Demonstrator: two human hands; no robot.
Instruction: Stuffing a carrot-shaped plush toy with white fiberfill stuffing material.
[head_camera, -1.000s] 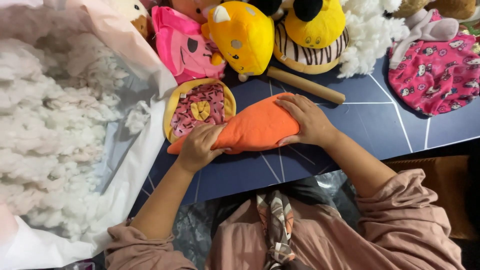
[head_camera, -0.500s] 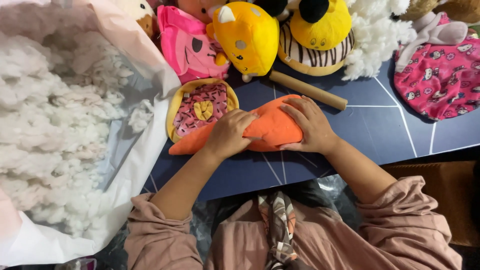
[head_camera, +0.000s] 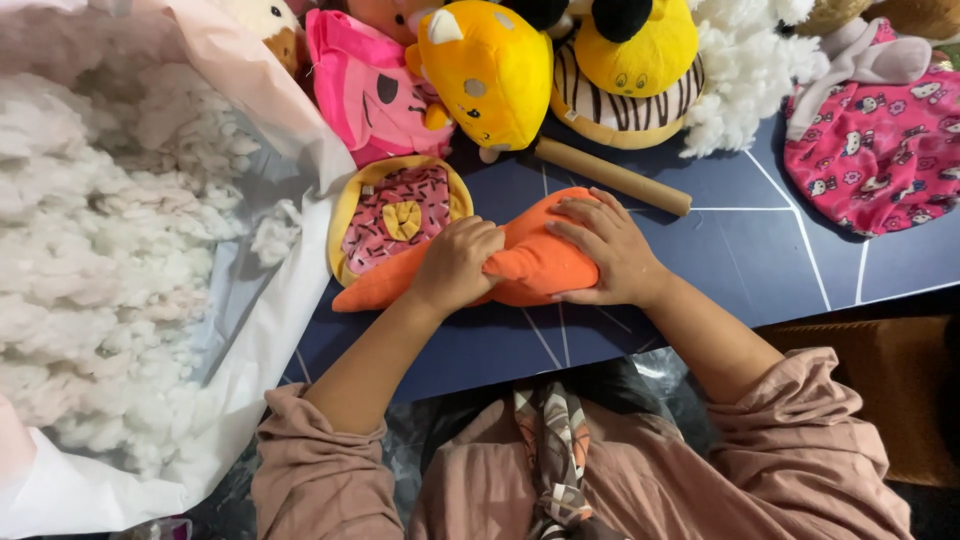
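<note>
Orange plush cone-shaped toy (head_camera: 520, 265) lay on the dark blue tabletop (head_camera: 740, 260); left hand (head_camera: 455, 265) pinched its fabric, right hand (head_camera: 610, 250) pressed spread at three o'clock.

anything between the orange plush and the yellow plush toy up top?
Head view: a cardboard tube lies on the dark blue table between the orange plush and the yellow plush toy.

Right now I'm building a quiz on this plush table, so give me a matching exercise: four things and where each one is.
Things:
1. orange plush
2. doughnut plush
3. cardboard tube
4. white stuffing

Places:
a. in the big bag on the left
b. under both hands
c. beyond the right hand
d. just beyond the left hand

Pairs: 1-b, 2-d, 3-c, 4-a
</note>
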